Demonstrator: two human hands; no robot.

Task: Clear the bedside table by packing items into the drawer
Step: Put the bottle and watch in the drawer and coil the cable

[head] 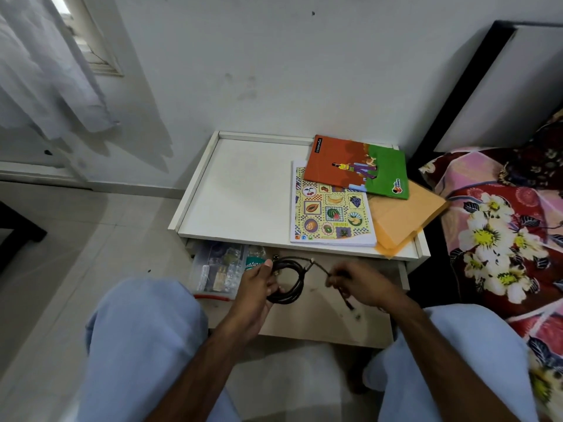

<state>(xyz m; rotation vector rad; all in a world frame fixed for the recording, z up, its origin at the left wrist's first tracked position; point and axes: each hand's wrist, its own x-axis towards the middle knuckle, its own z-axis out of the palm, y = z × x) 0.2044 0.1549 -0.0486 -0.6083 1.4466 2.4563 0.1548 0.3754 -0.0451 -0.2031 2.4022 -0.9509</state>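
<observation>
The white bedside table (243,190) has its drawer (323,321) pulled open below the front edge. Above the drawer my left hand (259,284) grips a coiled dark cable (289,281). My right hand (356,284) pinches the cable's loose end, which stretches between the two hands. On the table's right side lie an orange-and-green notebook (359,166), a fruit-pattern book (332,211) and an orange folder (399,220). In the drawer's left part sit a clear plastic box (217,269) of small items and a bottle with a green label (254,263).
A bed with a floral cover (499,226) stands right of the table, with a dark-framed headboard (475,86) behind it. A white wall is at the back and a curtain (45,71) hangs at the left. My knees in light trousers frame the drawer.
</observation>
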